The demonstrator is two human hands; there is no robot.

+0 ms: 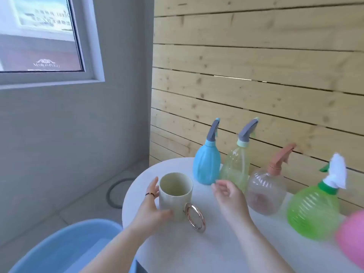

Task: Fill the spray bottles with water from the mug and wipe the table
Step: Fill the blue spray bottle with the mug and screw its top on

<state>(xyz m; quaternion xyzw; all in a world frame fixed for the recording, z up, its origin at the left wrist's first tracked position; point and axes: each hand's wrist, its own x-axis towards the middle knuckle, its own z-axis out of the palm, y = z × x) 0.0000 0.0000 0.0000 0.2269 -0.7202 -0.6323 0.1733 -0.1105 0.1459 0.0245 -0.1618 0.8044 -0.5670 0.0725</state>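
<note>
A pale cream mug with a round metal ring handle stands upright on the white table. My left hand wraps around the mug's left side. My right hand hovers open just right of the mug, holding nothing. Behind them stand several spray bottles: a blue one, a clear yellow-green one, a clear one with a pink-brown trigger head and a round green one with a white trigger head. All bottles have their spray heads on.
A blue basin holding water sits low at the left, below the table edge. A pink object shows at the right border. A wooden slat wall runs behind the bottles. A grey hose loop lies on the floor.
</note>
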